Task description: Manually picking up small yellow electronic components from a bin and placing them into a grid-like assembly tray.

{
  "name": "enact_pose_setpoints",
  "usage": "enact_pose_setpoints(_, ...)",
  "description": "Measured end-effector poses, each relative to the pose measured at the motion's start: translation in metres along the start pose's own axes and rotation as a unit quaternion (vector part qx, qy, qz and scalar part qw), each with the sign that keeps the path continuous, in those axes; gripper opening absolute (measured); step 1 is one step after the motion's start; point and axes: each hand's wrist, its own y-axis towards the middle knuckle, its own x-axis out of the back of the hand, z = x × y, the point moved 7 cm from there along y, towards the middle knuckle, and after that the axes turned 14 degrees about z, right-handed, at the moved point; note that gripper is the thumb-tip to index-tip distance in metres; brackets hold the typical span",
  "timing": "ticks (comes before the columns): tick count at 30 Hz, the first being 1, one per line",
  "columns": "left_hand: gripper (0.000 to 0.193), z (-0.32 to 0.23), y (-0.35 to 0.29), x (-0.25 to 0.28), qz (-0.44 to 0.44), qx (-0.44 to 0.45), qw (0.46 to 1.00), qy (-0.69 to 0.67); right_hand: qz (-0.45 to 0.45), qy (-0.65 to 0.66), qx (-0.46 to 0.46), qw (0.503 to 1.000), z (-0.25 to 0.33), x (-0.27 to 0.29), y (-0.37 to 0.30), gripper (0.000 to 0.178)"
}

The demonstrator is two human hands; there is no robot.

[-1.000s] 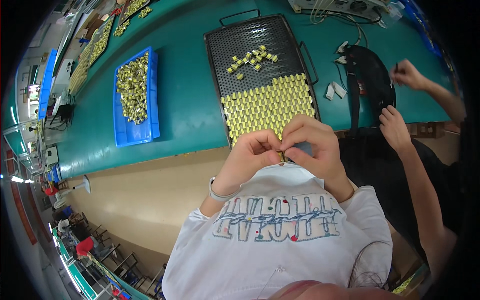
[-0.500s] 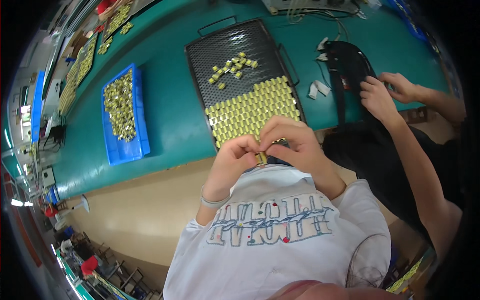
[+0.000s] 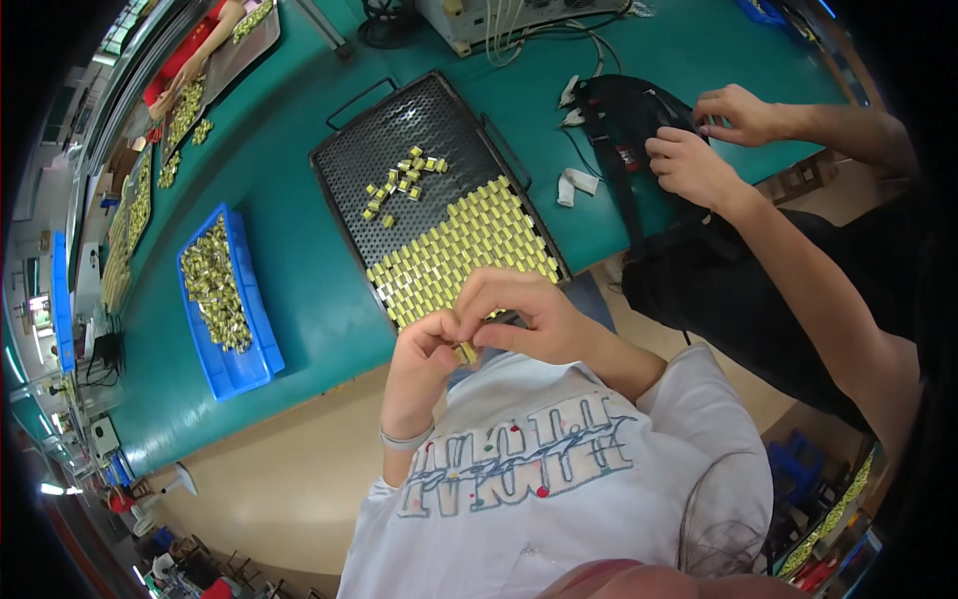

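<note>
I see a long teal bench [image 3: 299,290] running through a workshop, viewed from above the worker's chest. My left hand [image 3: 424,354] and right hand [image 3: 529,314] meet just off the bench's near edge, fingertips pressed together around one small yellow part [image 3: 466,350]; both hands pinch it between thumb and forefingers, held clear of the bench and just short of the tray. A band [image 3: 404,437] sits on the left wrist.

Immediately beyond the hands lies a black perforated tray [image 3: 399,130]. Its near half carries yellow parts in tight rows [image 3: 464,250]; a loose scatter [image 3: 399,185] lies toward the middle, and the far portion is bare mesh.

To the left, well apart from the tray, a blue bin [image 3: 235,364] holds a heap of the same parts.

To the right, another person's two hands [image 3: 714,145] rest on a black bag [image 3: 624,110] at the bench edge, with white scraps [image 3: 574,185] beside it. Grey equipment with cables [image 3: 499,15] stands at the far edge.
</note>
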Motion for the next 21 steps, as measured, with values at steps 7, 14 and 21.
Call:
enact_pose_setpoints(7, 0.034, -0.004, -0.001, 0.002, -0.001, -0.016, 0.999, 0.033, -0.006, 0.007, -0.027, 1.000, -0.001, -0.003, 0.000, 0.010)
enact_pose_setpoints(14, 0.061, -0.001, -0.007, 0.015, -0.029, 0.015, 0.996, 0.080, 0.007, 0.006, -0.030, 0.999, -0.002, -0.003, 0.003, 0.010)
enact_pose_setpoints(21, 0.037, 0.002, -0.006, 0.014, 0.047, 0.019, 0.998, 0.028, 0.058, 0.041, 0.014, 0.997, -0.009, -0.006, 0.005, 0.008)
